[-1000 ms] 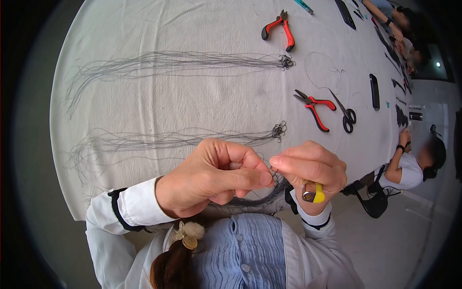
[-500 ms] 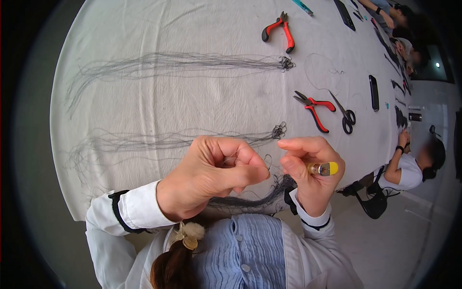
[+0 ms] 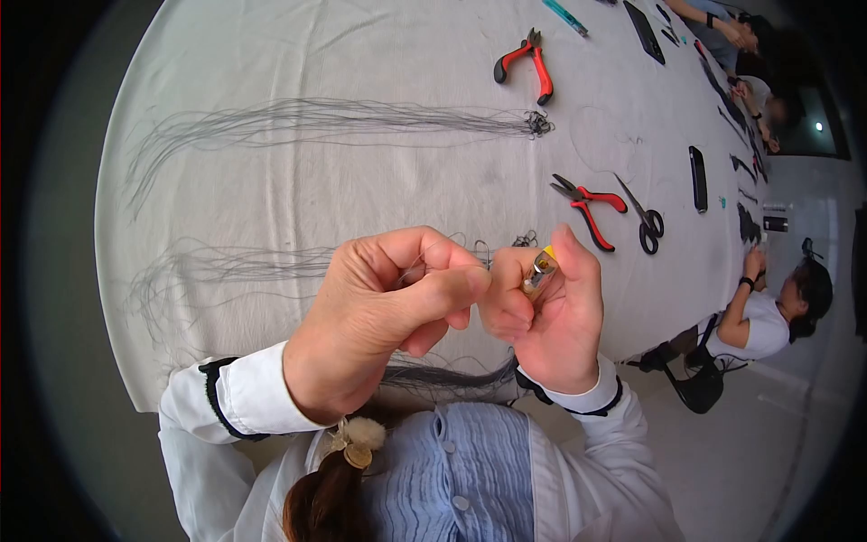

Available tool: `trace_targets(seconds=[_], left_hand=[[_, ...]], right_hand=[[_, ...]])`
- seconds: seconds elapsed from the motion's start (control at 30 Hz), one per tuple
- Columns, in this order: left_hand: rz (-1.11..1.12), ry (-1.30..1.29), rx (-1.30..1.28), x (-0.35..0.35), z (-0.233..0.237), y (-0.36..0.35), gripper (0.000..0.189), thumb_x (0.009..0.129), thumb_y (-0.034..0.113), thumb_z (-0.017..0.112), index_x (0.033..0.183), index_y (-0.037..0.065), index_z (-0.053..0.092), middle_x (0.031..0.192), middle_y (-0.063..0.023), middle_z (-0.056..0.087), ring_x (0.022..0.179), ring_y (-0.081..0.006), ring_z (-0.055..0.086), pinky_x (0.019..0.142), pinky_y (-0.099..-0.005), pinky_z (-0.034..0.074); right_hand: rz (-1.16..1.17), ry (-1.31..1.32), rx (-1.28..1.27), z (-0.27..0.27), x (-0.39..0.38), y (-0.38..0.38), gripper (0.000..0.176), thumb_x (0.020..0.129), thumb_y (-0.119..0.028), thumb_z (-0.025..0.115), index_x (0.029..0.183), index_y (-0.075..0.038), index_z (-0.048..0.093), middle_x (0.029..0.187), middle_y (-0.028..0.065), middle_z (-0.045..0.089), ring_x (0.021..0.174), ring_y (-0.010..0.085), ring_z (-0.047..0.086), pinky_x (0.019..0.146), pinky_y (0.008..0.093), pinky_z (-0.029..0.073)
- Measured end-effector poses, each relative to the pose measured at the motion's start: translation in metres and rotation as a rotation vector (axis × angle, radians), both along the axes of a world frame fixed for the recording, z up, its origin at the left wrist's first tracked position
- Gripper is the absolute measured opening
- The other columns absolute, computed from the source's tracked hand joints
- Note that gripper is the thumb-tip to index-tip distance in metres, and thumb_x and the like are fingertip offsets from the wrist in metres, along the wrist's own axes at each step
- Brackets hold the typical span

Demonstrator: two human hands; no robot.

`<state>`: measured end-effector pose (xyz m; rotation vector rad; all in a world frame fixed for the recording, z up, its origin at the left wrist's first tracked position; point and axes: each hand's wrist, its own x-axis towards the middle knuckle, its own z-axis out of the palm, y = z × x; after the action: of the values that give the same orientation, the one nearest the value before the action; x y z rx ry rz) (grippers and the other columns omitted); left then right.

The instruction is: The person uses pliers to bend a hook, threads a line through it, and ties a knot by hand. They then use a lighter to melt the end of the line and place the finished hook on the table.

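Note:
My left hand (image 3: 384, 316) is closed in a pinch, with a thin strand looping out of its fingers. Touching or almost touching its fingertips, my right hand (image 3: 551, 312) is wrapped round a small yellow-topped lighter (image 3: 539, 274) with a metal end. Just beyond the hands lies a bundle of thin dark strands (image 3: 244, 262), its knotted end partly hidden by my fingers. A thicker dark bundle (image 3: 442, 378) runs beneath my wrists at the table edge. Farther off, another strand bundle (image 3: 343, 117) lies straight, with a knotted right end.
Red-handled pliers (image 3: 591, 210) and black scissors (image 3: 647, 221) lie beyond my right hand. A second pair of pliers (image 3: 526, 68), a teal cutter (image 3: 566, 16) and phones (image 3: 698, 179) are farther away. Other people (image 3: 759, 312) sit along the right side of the white-covered table (image 3: 406, 194).
My right hand has moved left, close to my left fingertips, and turned so the lighter's metal end points up. My left hand has shifted slightly left and away from my body.

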<state>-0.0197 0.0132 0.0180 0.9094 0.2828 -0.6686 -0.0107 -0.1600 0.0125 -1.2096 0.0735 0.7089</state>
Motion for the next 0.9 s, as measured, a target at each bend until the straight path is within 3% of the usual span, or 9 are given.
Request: trace_targets(seconds=[0.23,0.53,0.9], left_hand=[[0.016,-0.011,-0.018,-0.001,0.003,-0.002,0.007,0.085,0.011,0.058,0.080,0.006,0.058,0.065,0.0000,0.056,0.047,-0.0028,0.044,0.043,-0.0171,0.036],[0.034,-0.009,-0.063,-0.002,0.003,-0.004,0.006,0.084,0.009,0.060,0.080,0.005,0.058,0.065,-0.0013,0.058,0.049,-0.0040,0.048,0.044,-0.0165,0.039],[0.032,-0.002,-0.057,-0.001,0.003,-0.004,0.008,0.084,0.010,0.061,0.080,0.004,0.059,0.065,-0.0027,0.059,0.049,-0.0044,0.050,0.044,-0.0161,0.040]], right_hand=[[-0.044,0.102,0.022,-0.002,-0.003,0.008,0.057,0.089,-0.053,0.022,0.058,-0.008,0.037,0.046,-0.0032,0.028,0.043,0.0080,0.024,0.042,0.0243,0.019],[-0.038,0.033,0.074,-0.012,-0.005,0.008,0.053,0.088,-0.048,0.026,0.068,-0.004,0.049,0.048,-0.0031,0.030,0.044,0.0080,0.027,0.042,0.0240,0.020],[-0.077,0.078,0.121,-0.013,-0.006,0.012,0.047,0.090,-0.042,0.028,0.070,-0.006,0.050,0.049,-0.0027,0.033,0.044,0.0075,0.027,0.042,0.0238,0.022]])
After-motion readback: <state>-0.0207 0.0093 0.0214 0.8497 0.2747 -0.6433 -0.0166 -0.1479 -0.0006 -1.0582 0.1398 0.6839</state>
